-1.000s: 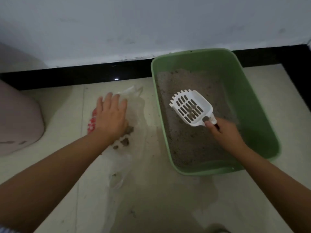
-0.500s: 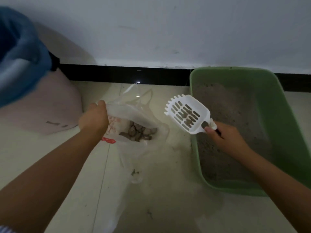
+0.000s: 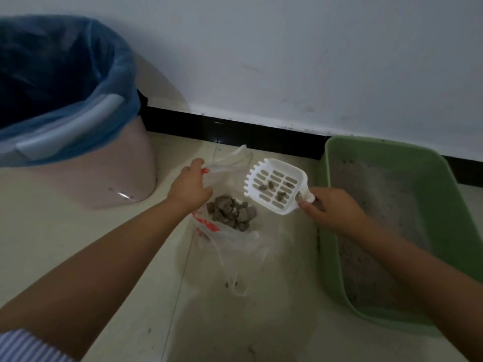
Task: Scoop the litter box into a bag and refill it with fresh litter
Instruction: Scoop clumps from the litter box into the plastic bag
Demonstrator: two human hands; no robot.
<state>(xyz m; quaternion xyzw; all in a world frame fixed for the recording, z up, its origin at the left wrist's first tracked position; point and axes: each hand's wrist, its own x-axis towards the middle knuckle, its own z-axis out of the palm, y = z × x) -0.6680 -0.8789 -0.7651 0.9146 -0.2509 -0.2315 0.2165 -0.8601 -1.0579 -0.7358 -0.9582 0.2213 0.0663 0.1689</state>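
A green litter box [image 3: 460,231] with grey litter sits on the floor at the right, by the wall. My right hand [image 3: 330,209] grips the handle of a white slotted scoop [image 3: 274,185] that carries several small clumps and hovers over the bag's mouth. My left hand [image 3: 189,185] pinches the rim of a clear plastic bag [image 3: 235,237] with red print and holds it open. A pile of grey clumps [image 3: 231,211] lies inside the bag.
A pink bin [image 3: 109,176] lined with a blue bag [image 3: 86,82] stands at the left against the wall. A black skirting strip [image 3: 235,131] runs along the wall's foot. Litter crumbs dot the pale floor tiles near the bag.
My left hand has lifted the bag's rim and opened it. My right hand has carried the scoop from above the litter box leftward to over the bag. The view has swung left.
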